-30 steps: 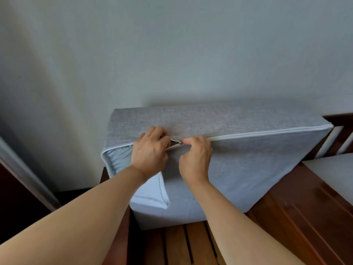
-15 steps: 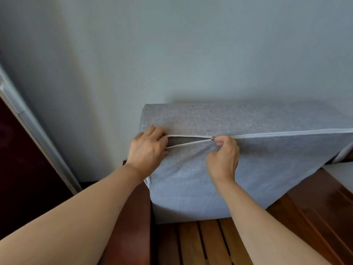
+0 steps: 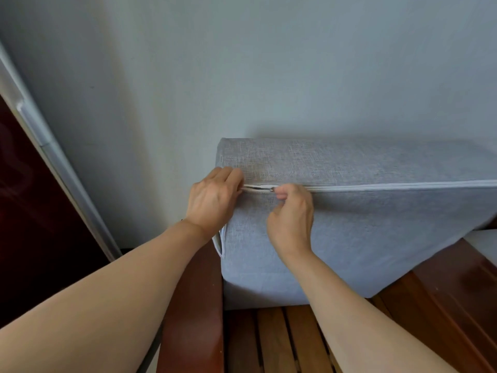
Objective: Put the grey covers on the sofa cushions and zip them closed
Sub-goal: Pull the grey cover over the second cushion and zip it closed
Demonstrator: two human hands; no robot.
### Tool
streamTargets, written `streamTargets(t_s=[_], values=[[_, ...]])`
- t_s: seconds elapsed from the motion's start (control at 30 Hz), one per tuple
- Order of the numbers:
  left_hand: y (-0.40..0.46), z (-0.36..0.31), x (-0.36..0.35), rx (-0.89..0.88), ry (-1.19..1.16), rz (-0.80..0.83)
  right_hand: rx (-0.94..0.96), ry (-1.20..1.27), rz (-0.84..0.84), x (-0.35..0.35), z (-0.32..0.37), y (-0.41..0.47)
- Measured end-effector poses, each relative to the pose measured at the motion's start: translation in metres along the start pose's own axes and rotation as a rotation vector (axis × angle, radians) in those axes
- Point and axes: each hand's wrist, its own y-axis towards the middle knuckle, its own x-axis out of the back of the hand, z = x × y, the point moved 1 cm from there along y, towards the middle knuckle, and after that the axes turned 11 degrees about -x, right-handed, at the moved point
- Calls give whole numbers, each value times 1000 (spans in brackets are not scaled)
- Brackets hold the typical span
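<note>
A sofa cushion in a grey cover (image 3: 376,224) stands on its edge on the wooden sofa frame, leaning against the wall. A white zipper (image 3: 403,185) runs along its upper front edge and is closed to the right of my hands. My right hand (image 3: 291,219) pinches the small metal zipper pull (image 3: 272,188). My left hand (image 3: 212,200) grips the cover at the cushion's left corner, just left of the pull. A short open slit (image 3: 255,188) shows between the two hands.
Brown wooden seat slats (image 3: 282,340) lie under the cushion, with a wooden armrest (image 3: 196,305) at the left. A pale cushion's corner (image 3: 484,240) shows at the right edge. A white door frame (image 3: 53,157) and a dark door stand at the far left.
My right hand has drawn the zipper pull leftward toward my left hand, so the open slit is shorter than half a second ago. The loose corner flap seen earlier no longer shows.
</note>
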Motion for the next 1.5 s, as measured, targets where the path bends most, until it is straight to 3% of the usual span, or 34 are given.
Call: streamTargets(t_s=[0.1,0.23,0.4,0.7,0.87,1.17,1.37,1.5], values=[[-3,4,0,37,-75,-21,40,-19,63,-6,8,-2],[-7,7,-2,61,-107,-9,3,-181,-121,10,-5,16],[-17,0,-11,369,-165,-97,190,-83,117,-3,1,31],[-11,-37,-20,620,-43,-294,337,66,164,-6,-12,43],[-4,-58,-30,820,-143,-341,394,96,187,-6,-21,45],[14,-74,-49,965,-155,-389,423,109,222,-5,-23,50],[11,-72,-47,940,-219,-388,409,123,222,-6,-22,50],[11,-72,-41,913,-126,-335,388,101,212,-6,-20,48]])
